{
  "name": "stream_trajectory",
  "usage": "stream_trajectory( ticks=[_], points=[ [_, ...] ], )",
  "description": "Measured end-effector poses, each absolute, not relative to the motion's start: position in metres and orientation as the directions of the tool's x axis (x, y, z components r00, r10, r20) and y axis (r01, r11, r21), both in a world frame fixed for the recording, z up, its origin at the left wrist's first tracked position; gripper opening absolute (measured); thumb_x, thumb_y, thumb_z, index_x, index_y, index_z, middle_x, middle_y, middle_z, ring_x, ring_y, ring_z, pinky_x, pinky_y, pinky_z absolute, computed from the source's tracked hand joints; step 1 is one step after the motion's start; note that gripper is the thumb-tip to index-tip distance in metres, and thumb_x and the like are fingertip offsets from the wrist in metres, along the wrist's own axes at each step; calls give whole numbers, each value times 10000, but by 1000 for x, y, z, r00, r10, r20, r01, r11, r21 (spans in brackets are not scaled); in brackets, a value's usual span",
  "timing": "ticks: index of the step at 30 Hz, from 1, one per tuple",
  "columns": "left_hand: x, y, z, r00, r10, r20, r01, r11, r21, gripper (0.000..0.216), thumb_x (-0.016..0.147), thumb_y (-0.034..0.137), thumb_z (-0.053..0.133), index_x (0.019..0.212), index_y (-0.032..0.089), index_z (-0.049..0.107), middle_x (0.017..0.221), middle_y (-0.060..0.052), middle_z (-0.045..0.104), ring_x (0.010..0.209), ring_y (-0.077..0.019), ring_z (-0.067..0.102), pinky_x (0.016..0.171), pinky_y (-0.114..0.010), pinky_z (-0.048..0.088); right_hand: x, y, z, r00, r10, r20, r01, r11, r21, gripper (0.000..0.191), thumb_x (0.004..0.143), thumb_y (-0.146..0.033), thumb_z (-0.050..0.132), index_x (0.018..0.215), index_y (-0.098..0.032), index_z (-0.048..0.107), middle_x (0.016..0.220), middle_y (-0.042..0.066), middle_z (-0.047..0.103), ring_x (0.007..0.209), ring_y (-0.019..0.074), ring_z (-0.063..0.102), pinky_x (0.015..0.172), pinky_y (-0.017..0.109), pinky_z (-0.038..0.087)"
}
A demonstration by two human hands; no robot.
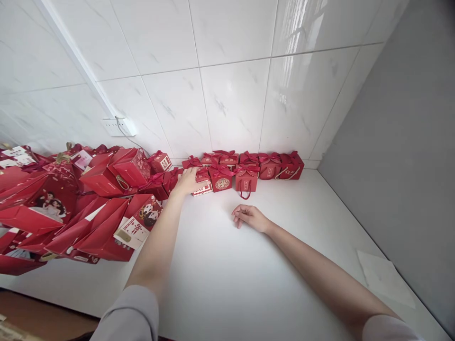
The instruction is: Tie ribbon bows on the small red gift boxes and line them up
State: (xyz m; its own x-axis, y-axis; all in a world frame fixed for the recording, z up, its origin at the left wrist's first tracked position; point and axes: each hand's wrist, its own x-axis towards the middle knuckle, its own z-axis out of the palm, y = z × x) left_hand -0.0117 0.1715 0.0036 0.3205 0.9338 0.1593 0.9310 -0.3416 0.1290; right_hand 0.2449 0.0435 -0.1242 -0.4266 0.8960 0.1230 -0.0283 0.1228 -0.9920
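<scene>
Bench (270, 284) lies open at middle and right; red boxes (270, 166) line the back wall (231, 94), and red bags (88, 222) crowd the left.

Bright, even daylight fills the scene. Above and to the right of the row of red boxes (245, 169), the glossy wall tiles (295, 80) carry streaky white glare. In front of the boxes, shadows on the white counter (227, 279) are faint and soft. Left of the boxes, the wide lens bends lines and stretches the slightly soft red bags (71, 222).

Glossy tiled wall (234, 102), matt white counter (249, 274) — red card boxes (221, 178), satin ribbons.
</scene>
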Motion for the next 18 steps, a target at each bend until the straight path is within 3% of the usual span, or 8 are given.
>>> stream_trajectory(
  ticks=[3,9,18],
  points=[
    [-10,164,-1,337,928,156,930,-354,94,824,779,665,569,1421,177,396,1420,-175,457,1312,-362,370,1079,-532,278,245,43,-124,-434,892,124,-26,125,-992,403,887,-557,597,944,-158,603,822,41,677,611,161,673,676,311,495],
    [1,142,-16,329,928,175,939,-341,46,911,803,604,583,1501,133,236,1528,-193,307,1381,-350,254,1085,-502,290,245,43,-125,-433,893,126,-29,126,-992,401,877,-555,607,933,-158,604,816,42,674,607,164,670,669,316,498],
    [24,68,-12,313,939,142,949,-316,-8,869,811,544,591,1462,44,307,1414,-225,438,1283,-375,366,1013,-484,370,244,39,-121,-410,901,139,-34,137,-990,431,855,-578,610,931,-153,605,796,47,682,606,164,664,655,311,501]
  ],
)
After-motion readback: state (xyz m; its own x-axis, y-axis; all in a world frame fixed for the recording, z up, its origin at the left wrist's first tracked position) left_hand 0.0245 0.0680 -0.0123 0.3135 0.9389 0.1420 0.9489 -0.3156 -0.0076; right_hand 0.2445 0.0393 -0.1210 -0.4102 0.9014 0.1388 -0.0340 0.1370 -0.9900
